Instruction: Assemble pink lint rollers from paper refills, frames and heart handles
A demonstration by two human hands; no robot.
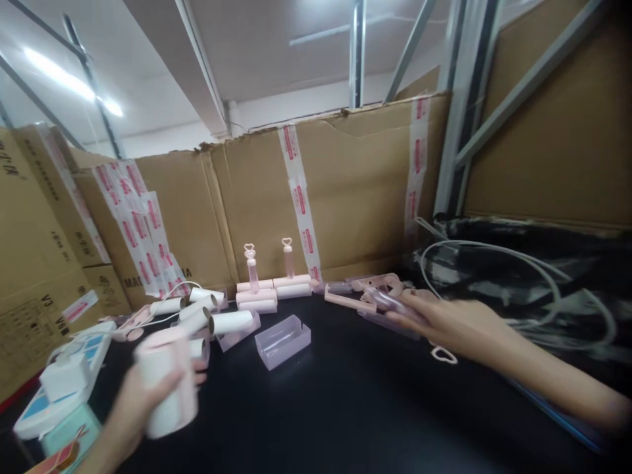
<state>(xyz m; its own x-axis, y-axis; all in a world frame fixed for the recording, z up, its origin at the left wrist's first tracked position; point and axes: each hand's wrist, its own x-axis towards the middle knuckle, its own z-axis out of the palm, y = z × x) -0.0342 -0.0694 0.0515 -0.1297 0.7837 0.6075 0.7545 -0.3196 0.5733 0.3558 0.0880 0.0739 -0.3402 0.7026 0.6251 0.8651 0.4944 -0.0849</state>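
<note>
My left hand (129,408) is at the lower left, wrapped round a white and pale pink roll (165,382) held upright above the black table (345,408). My right hand (454,326) reaches across from the right, its fingers closed on a clear pink handle piece (390,303) among a heap of pink handles (368,293) by the cardboard wall. Both hands are blurred by motion. A clear plastic cover (282,340) lies between the hands. Behind it several white rolls (217,316) lie in a loose pile, and two assembled pink rollers (269,280) stand upright with heart-topped handles.
Cardboard walls (345,191) with red-printed tape fence the back and left of the table. White cables (518,276) loop over dark material at the right. A white and blue power strip (64,375) sits at the left edge. Metal shelf struts rise behind.
</note>
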